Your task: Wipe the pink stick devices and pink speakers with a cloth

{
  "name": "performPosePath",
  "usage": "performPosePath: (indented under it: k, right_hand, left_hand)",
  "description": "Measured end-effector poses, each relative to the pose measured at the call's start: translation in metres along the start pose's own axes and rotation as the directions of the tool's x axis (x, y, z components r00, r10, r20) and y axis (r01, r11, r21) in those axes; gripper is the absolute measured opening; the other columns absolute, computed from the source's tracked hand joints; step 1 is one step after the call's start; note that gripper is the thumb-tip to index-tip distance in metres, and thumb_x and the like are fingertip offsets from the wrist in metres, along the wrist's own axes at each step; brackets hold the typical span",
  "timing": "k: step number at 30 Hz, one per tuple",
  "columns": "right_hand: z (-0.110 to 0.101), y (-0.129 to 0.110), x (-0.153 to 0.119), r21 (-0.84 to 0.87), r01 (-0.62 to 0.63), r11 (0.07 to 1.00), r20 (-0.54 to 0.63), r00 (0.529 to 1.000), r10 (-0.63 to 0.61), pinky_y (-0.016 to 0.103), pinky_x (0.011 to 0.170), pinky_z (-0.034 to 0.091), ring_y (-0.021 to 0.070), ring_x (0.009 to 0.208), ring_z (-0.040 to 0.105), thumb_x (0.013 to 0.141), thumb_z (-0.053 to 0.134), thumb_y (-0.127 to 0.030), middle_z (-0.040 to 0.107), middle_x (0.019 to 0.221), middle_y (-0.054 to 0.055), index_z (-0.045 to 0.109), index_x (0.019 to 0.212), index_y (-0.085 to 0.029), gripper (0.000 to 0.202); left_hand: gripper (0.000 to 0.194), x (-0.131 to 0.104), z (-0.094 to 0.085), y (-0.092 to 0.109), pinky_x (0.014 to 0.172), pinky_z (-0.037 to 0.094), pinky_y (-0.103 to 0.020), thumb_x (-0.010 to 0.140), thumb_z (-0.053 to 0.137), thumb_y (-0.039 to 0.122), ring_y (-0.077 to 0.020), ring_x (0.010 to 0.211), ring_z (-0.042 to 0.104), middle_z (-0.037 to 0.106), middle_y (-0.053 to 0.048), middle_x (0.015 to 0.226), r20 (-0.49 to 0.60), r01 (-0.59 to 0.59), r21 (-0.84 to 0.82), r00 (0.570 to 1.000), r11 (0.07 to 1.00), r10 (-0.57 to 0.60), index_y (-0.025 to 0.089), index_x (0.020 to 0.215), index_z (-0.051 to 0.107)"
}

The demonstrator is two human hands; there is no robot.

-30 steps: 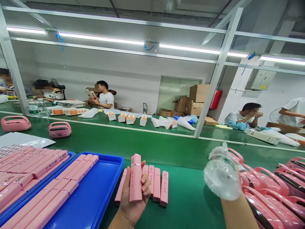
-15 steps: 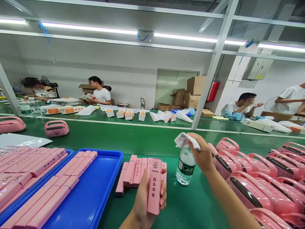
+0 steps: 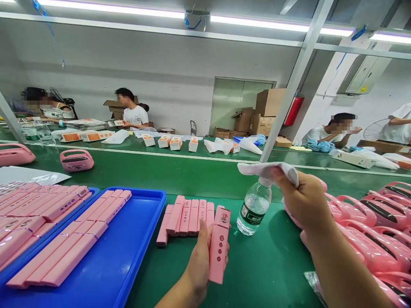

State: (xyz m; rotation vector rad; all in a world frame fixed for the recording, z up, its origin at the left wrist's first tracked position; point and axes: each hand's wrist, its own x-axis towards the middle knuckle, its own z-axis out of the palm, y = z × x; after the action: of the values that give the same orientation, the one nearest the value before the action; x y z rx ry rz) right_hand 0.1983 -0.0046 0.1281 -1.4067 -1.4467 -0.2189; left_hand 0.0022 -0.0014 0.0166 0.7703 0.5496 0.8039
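one pink bar (image 3: 219, 246) is held upright, slightly tilted, in the left hand (image 3: 201, 263), above the green worktop (image 3: 260, 273). its button side is turned to the camera; the thumb is laid along its left edge and the fingertips are wrapped around its right edge, so the left grip is clamped on it. by the right hand (image 3: 303, 199), a white cloth (image 3: 257, 168) is pinched between thumb and fingers, which are closed on it, and is stretched leftward over the top of a clear bottle (image 3: 253, 209), whose neck is leaned toward that hand. a row of pink bars (image 3: 189, 216) is laid just beyond the held bar, and a blue tray (image 3: 128, 231) with more bars is placed to the left. pink cases (image 3: 362, 231) are crowded on the right. compared with half a second ago, the bottle has been tipped from nearly upright, the cloth has been spread flatter, and the right hand has been drawn farther from the bottle's neck.
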Motion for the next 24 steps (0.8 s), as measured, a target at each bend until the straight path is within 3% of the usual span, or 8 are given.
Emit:
performPosePath:
  k: [2, 4, 7, 11, 14, 17, 21, 24]
  right_hand:
    - [0.013, -0.017, -0.017, -0.004, 0.205, 0.979, 0.104, 0.974, -0.203, 0.031, 0.057, 0.052, 0.0201, 0.064, 0.064, 0.090, 0.042, -0.038, 0.070, 0.075, 0.004, 0.070, 0.086, -0.019, 0.034]
    - [0.033, -0.027, -0.040, -0.011, 0.408, 0.913, 0.259, 0.883, -0.392, 0.041, 0.074, 0.055, 0.0275, 0.090, 0.066, 0.089, 0.040, -0.030, 0.070, 0.101, 0.012, 0.066, 0.106, -0.013, 0.035]
    - [0.064, -0.029, -0.082, 0.008, 0.490, 0.872, 0.353, 0.814, -0.461, 0.047, 0.089, 0.050, 0.0321, 0.110, 0.058, 0.084, 0.043, -0.017, 0.060, 0.120, 0.020, 0.061, 0.116, -0.004, 0.039]
    - [0.077, -0.016, -0.117, 0.316, 0.550, 0.773, 0.439, 0.637, -0.633, 0.046, 0.107, 0.032, 0.0269, 0.130, 0.037, 0.082, 0.047, -0.014, 0.049, 0.133, 0.014, 0.048, 0.130, -0.007, 0.049]
    - [0.076, -0.002, -0.114, 0.514, 0.188, 0.837, 0.414, 0.800, -0.434, 0.041, 0.108, 0.030, 0.0250, 0.129, 0.039, 0.083, 0.055, -0.024, 0.051, 0.133, 0.007, 0.052, 0.129, -0.020, 0.046]
    - [0.077, 0.008, -0.101, 0.525, -0.138, 0.840, 0.365, 0.928, -0.075, 0.042, 0.094, 0.048, 0.0275, 0.112, 0.058, 0.092, 0.043, -0.035, 0.064, 0.118, 0.008, 0.056, 0.125, -0.020, 0.039]
    - [0.080, 0.010, -0.095, 0.546, -0.351, 0.761, 0.300, 0.930, 0.213, 0.032, 0.059, 0.058, 0.0224, 0.074, 0.071, 0.099, 0.019, -0.036, 0.072, 0.093, 0.011, 0.042, 0.132, -0.010, 0.049]
    - [0.080, 0.007, -0.101, 0.553, -0.404, 0.728, 0.327, 0.910, 0.256, 0.030, 0.052, 0.057, 0.0225, 0.069, 0.070, 0.098, 0.019, -0.039, 0.073, 0.091, 0.011, 0.044, 0.131, -0.008, 0.051]
  left_hand:
    - [0.073, 0.001, 0.001, -0.002, 0.041, 0.029, -0.019, 0.075, 0.029, 0.076, -0.0075, 0.042, 0.039, 0.049, 0.002, 0.057, 0.017, 0.004, -0.026, 1.000, 1.000, -0.003, 0.014, 0.100, 0.059]
    - [0.069, 0.002, 0.002, -0.002, 0.041, 0.029, -0.019, 0.076, 0.032, 0.075, -0.0077, 0.041, 0.041, 0.051, 0.002, 0.055, 0.018, -0.009, -0.083, 1.000, 0.997, 0.011, 0.014, 0.094, 0.060]
    - [0.057, 0.002, 0.001, 0.005, 0.047, 0.037, -0.021, 0.084, 0.035, 0.062, -0.0095, 0.045, 0.048, 0.057, -0.001, 0.058, -0.022, -0.033, -0.280, 0.999, 0.959, 0.028, 0.013, 0.093, 0.063]
    - [0.062, 0.001, -0.002, 0.019, 0.058, 0.046, -0.024, 0.087, 0.030, 0.060, -0.0135, 0.056, 0.057, 0.063, -0.006, 0.067, 0.008, 0.072, -0.458, 0.997, 0.886, -0.077, 0.010, 0.101, 0.063]
    - [0.065, 0.003, -0.006, 0.021, 0.041, 0.038, -0.021, 0.080, 0.033, 0.069, -0.0108, 0.042, 0.049, 0.055, -0.002, 0.055, 0.063, 0.068, -0.388, 0.997, 0.919, -0.047, 0.014, 0.089, 0.064]
    - [0.053, 0.004, -0.007, 0.020, 0.032, 0.026, -0.015, 0.083, 0.040, 0.061, -0.0053, 0.034, 0.038, 0.047, 0.002, 0.049, 0.092, 0.138, -0.347, 0.989, 0.928, -0.113, 0.013, 0.069, 0.059]
    - [0.037, 0.005, -0.006, 0.021, 0.035, 0.033, -0.016, 0.089, 0.043, 0.039, -0.0059, 0.038, 0.044, 0.051, 0.001, 0.055, 0.006, 0.107, -0.362, 0.994, 0.926, -0.113, 0.013, 0.065, 0.054]
    - [0.032, 0.008, -0.005, 0.022, 0.045, 0.044, -0.018, 0.088, 0.046, 0.039, -0.0104, 0.053, 0.057, 0.060, -0.003, 0.066, -0.077, 0.078, -0.357, 0.991, 0.931, -0.112, 0.011, 0.079, 0.060]
